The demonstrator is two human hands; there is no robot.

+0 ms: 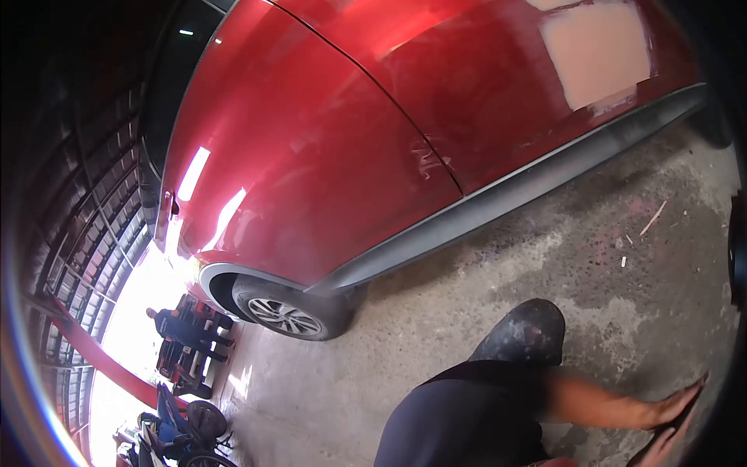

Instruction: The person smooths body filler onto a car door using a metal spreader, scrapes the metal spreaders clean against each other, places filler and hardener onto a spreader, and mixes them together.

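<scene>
Both hands are low at the far right, close together above the concrete floor. My right hand (678, 406) is the upper one, its fingers stretched out toward the image edge. Just below it is my left hand (667, 447), fingers extended and partly cut off by the dark lens border. A dark gap lies between them; no held object can be made out there. My bent knee (529, 331), in dark clothing with pale marks, is left of the hands. A red car (311, 156) fills the upper view, with a beige patch (599, 54) on its side panel.
The car's wheel (284, 313) and grey sill (498, 204) border the concrete floor (420, 311). Small scraps (654, 219) lie on the floor. At the lower left are a person (185, 328) in dark clothes, a dark vehicle behind, and motorcycles (175, 428). A red beam (109, 362) crosses there.
</scene>
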